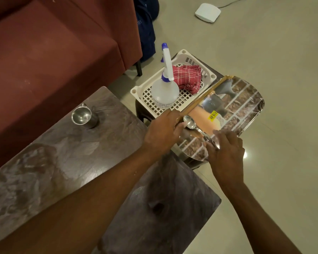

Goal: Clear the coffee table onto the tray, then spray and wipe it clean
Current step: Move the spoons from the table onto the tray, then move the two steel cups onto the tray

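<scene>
Now | right hand (226,156) pinches spoon (190,123) handle, bowl over tray (246,99) | left hand (162,132) grips tray rim

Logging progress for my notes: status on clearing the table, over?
Left hand grips tray edge. Right hand holds spoon by its handle, bowl over tray. Cup uncleared on table, apart from both hands.

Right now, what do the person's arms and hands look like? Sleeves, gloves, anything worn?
The left hand and the right hand are bare, with no gloves. Both forearms are uncovered as far as the frame reaches. No sleeve, watch, bracelet, cable or marking is in view. Whether there are rings cannot be told, as the fingers are partly hidden.
</scene>
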